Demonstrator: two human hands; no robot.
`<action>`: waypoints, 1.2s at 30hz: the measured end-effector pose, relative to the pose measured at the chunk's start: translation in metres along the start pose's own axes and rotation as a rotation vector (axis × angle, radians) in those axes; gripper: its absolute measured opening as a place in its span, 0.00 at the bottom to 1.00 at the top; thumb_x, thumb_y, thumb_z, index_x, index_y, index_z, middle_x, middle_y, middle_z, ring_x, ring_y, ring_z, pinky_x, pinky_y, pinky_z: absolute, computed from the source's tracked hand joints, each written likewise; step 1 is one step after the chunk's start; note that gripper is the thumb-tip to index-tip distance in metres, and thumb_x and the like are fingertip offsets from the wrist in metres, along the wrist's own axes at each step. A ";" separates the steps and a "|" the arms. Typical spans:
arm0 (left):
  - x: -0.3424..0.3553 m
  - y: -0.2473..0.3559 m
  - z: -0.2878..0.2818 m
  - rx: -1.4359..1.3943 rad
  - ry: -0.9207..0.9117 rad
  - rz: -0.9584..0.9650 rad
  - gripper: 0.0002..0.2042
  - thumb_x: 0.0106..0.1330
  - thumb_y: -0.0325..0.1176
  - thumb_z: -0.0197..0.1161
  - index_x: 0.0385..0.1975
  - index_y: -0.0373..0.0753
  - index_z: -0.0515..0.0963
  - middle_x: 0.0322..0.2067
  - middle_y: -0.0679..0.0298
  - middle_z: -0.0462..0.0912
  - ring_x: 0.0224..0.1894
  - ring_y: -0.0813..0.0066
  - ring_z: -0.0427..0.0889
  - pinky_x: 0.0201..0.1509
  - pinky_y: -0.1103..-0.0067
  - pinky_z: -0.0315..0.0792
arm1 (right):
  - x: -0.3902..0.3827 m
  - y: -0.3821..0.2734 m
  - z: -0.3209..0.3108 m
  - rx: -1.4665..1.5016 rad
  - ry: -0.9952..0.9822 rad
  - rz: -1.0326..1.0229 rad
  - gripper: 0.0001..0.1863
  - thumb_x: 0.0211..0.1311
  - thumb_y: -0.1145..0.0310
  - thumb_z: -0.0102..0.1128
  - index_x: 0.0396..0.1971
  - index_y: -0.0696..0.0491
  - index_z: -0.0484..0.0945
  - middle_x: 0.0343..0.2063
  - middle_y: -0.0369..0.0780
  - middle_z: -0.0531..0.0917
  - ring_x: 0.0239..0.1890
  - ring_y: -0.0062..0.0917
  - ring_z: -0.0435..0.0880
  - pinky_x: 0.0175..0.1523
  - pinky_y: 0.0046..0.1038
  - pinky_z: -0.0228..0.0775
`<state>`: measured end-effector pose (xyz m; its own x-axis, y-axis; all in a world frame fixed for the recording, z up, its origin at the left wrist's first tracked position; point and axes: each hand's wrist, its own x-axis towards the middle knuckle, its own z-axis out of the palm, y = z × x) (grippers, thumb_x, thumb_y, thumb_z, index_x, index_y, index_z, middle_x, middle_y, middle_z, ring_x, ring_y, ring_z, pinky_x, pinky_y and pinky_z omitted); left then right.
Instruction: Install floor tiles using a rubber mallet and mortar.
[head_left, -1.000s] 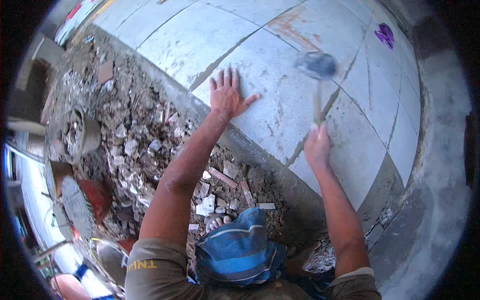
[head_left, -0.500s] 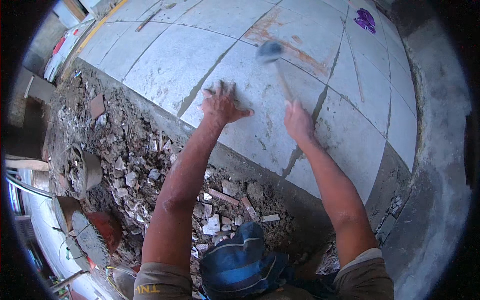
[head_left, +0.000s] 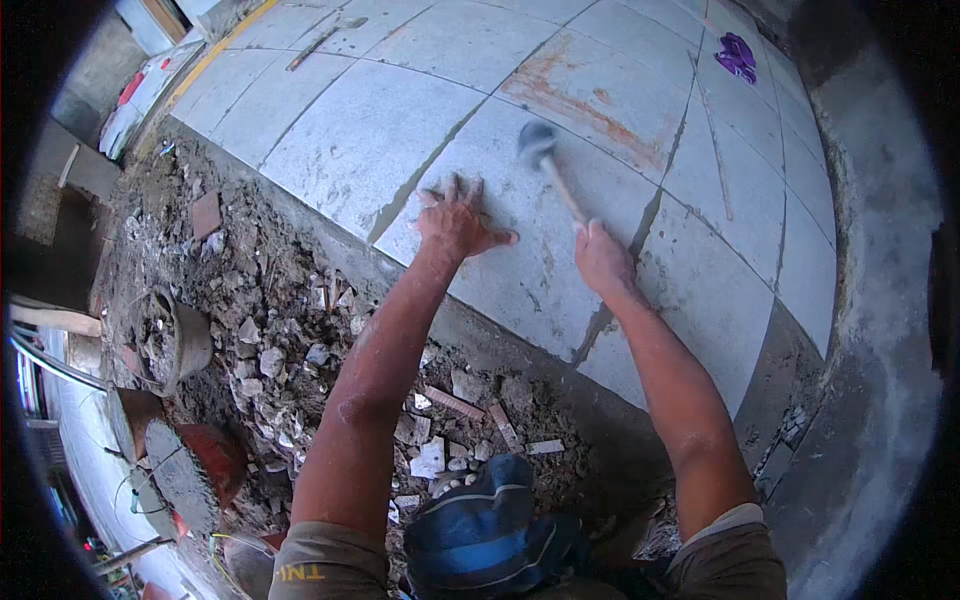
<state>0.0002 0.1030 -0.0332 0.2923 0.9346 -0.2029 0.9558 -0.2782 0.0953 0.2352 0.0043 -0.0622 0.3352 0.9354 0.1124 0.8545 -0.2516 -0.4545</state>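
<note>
A pale floor tile [head_left: 520,250] lies beneath both of my hands, with dark joints along its sides. My left hand [head_left: 458,222] presses flat on it near its left edge, fingers spread. Wrapped round a light wooden handle, my right hand [head_left: 603,258] grips a rubber mallet [head_left: 537,142]. The dark mallet head is blurred, over the far part of the same tile. Whether it touches the surface I cannot tell.
Rubble and broken tile pieces [head_left: 430,456] cover the dirt beside the tiled edge. A bucket [head_left: 182,342] stands at left. Further off on the tiles are a purple crumpled thing [head_left: 736,58] and a thin stick [head_left: 716,150]. A grey wall [head_left: 885,260] rises at right.
The mallet head has shifted slightly nearer while my right hand keeps its grip. My left hand stays flat on the tile. The whole view has shifted slightly.
</note>
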 end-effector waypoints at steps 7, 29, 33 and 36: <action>-0.002 0.001 -0.009 -0.049 0.050 0.005 0.62 0.39 0.80 0.69 0.77 0.54 0.56 0.76 0.52 0.54 0.74 0.30 0.55 0.70 0.49 0.65 | -0.007 -0.002 0.007 -0.138 0.006 -0.103 0.17 0.77 0.53 0.47 0.43 0.55 0.70 0.28 0.58 0.83 0.34 0.58 0.83 0.38 0.57 0.72; -0.005 -0.105 0.019 -0.146 0.293 -0.309 0.64 0.47 0.87 0.50 0.78 0.44 0.52 0.79 0.51 0.48 0.80 0.44 0.42 0.76 0.38 0.34 | 0.093 -0.183 0.085 -0.043 -0.256 -0.248 0.19 0.76 0.52 0.45 0.49 0.54 0.71 0.38 0.55 0.86 0.43 0.56 0.85 0.50 0.55 0.75; -0.016 -0.128 0.017 -0.148 0.225 -0.352 0.64 0.47 0.87 0.50 0.79 0.44 0.50 0.79 0.53 0.45 0.80 0.45 0.40 0.77 0.40 0.34 | 0.075 -0.216 0.088 0.121 -0.220 -0.225 0.18 0.75 0.55 0.49 0.49 0.55 0.73 0.37 0.55 0.86 0.41 0.55 0.86 0.47 0.54 0.77; 0.002 -0.084 0.012 -0.161 0.272 -0.246 0.64 0.48 0.89 0.44 0.79 0.44 0.48 0.79 0.53 0.45 0.81 0.44 0.39 0.76 0.37 0.34 | 0.120 -0.124 0.104 -0.111 -0.185 -0.409 0.17 0.75 0.56 0.49 0.42 0.56 0.77 0.35 0.55 0.85 0.40 0.54 0.86 0.45 0.51 0.78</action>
<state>-0.0788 0.1254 -0.0530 0.0150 0.9996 0.0249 0.9725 -0.0204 0.2320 0.1276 0.1733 -0.0843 -0.1065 0.9894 0.0988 0.9426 0.1321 -0.3067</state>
